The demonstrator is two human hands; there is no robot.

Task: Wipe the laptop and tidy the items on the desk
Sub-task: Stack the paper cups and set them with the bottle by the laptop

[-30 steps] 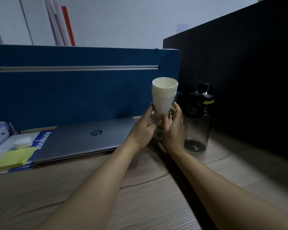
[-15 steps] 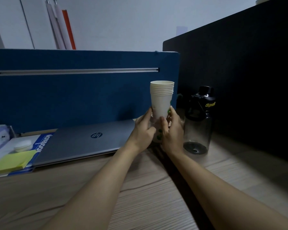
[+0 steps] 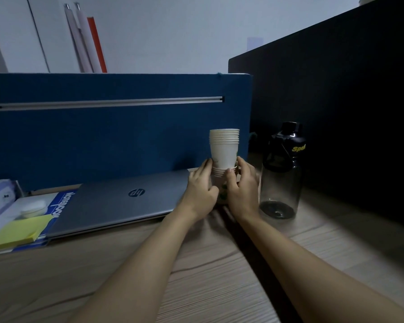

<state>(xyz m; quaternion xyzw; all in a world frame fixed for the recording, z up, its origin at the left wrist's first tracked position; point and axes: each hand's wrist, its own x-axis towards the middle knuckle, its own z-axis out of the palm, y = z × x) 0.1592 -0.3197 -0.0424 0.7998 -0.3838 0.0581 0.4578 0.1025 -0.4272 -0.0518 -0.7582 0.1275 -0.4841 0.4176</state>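
Note:
A stack of white paper cups [image 3: 224, 148] stands upright on the wooden desk [image 3: 219, 264], just right of a closed silver HP laptop [image 3: 126, 201]. My left hand [image 3: 200, 187] clasps the lower cups from the left and my right hand [image 3: 241, 185] from the right. The upper group of nested cups sits pushed into a lower group with green print. The base of the stack is hidden by my fingers.
A dark transparent water bottle [image 3: 281, 173] stands right of the cups. Left of the laptop lie a blue notebook [image 3: 61, 203], yellow sticky notes [image 3: 16, 231] and a white round lid [image 3: 32, 207]. A blue partition [image 3: 103, 136] backs the desk; a black panel [image 3: 336, 113] is at right.
The stack of cups has been lowered and straightened from a tilt to upright, ending near the desk surface beside the laptop. Both hands stayed around it.

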